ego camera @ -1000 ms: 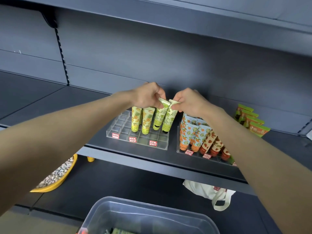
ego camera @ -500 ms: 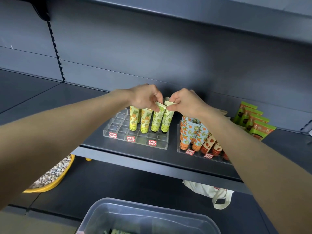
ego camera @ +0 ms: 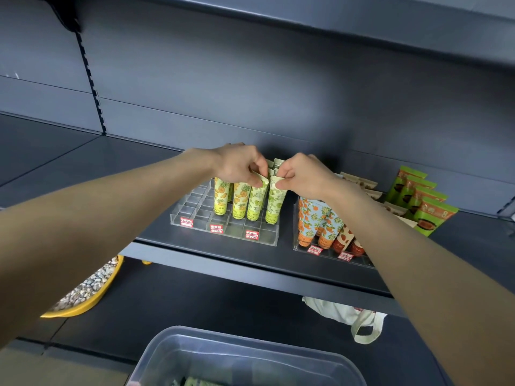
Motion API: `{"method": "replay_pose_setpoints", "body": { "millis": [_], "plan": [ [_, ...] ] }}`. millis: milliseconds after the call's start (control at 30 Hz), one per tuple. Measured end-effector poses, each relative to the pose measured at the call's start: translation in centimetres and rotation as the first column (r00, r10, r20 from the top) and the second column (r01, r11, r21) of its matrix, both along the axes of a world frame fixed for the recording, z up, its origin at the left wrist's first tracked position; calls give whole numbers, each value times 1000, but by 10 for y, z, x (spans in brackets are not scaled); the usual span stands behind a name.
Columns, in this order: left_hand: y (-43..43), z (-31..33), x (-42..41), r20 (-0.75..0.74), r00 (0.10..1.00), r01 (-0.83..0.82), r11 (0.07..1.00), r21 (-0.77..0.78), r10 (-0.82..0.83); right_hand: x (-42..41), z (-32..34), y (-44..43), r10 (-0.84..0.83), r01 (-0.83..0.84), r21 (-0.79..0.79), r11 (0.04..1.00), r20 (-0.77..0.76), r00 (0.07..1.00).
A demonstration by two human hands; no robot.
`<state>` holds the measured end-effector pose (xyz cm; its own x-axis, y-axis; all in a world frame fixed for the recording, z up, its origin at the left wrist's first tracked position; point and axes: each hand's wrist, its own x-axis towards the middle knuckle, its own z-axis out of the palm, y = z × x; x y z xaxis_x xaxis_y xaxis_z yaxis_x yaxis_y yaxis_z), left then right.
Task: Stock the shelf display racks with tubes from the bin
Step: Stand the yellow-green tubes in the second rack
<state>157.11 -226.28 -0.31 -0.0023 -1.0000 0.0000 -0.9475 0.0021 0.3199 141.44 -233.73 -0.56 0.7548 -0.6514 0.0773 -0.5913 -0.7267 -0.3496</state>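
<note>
Nearest, at 6 o'clock, the clear plastic bin [ego camera: 278,366] sits below the shelf, with what look like a few greenish tubes showing at its bottom edge, so stock remains to be shelved. Beyond it on the lower shelf lie a yellow basin [ego camera: 92,293] at 8 o'clock and a white bag [ego camera: 342,316] at 4 o'clock. On the upper shelf, the clear left rack [ego camera: 200,215] at centre has its front and left cells unfilled. Two pineapple-print tubes [ego camera: 221,196] stand in it, cap down. To their right the left hand [ego camera: 237,165] pinches the crimped top of one green leaf-print tube [ego camera: 256,201], and the right hand [ego camera: 303,174] pinches the top of its neighbour [ego camera: 274,203]. Both tubes are already down in their cells, so the step looks like seating and squaring them. The next move likely calls for letting go without tipping them, then reaching back to the bin. The red-bordered price tags [ego camera: 252,234] carry handwriting too small to read. At 3 o'clock the right rack [ego camera: 328,253] holds orange-print tubes [ego camera: 315,221], whose base lettering seems to end in "ING". Farthest, at 2 o'clock, green pouches [ego camera: 418,201] show a large "8".
</note>
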Motion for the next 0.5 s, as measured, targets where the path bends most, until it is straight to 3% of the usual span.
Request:
{"method": "replay_pose_setpoints", "body": {
  "millis": [500],
  "plan": [
    [4, 3, -8, 82, 996, -38, 999, -28, 40, 0, 2, 4, 6, -7, -10, 1000, -27, 1000]
  ]
}}
